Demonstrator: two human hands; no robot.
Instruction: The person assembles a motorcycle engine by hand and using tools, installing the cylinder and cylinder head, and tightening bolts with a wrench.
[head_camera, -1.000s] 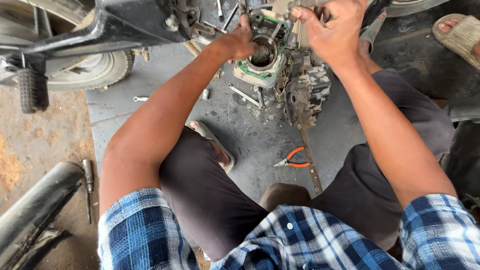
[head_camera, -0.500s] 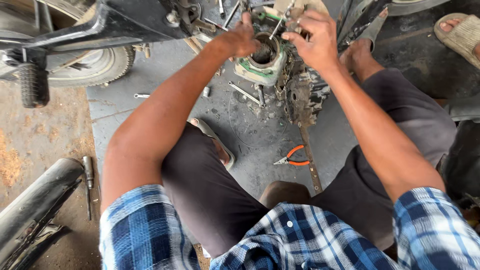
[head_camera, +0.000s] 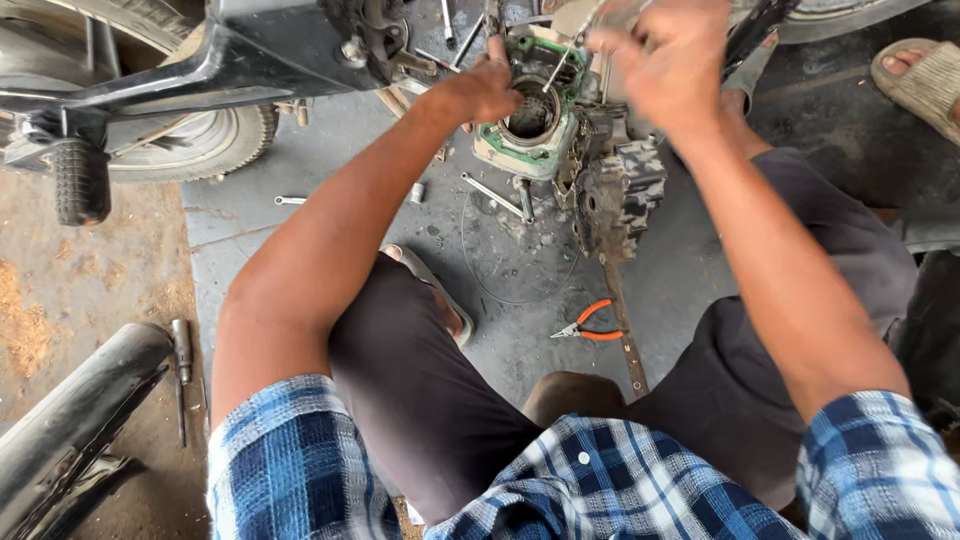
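Gripping the engine block's (head_camera: 560, 150) far-left edge, the left hand (head_camera: 480, 92) steadies it while the blurred right hand (head_camera: 665, 60) pinches a thin metal rod (head_camera: 562, 62)

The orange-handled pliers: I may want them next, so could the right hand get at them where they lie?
Probably yes. The pliers lie on bare floor between the knees with nothing over them, but the right hand is up at the engine.

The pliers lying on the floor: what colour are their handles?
Orange handles on the pliers, seen in the head view.
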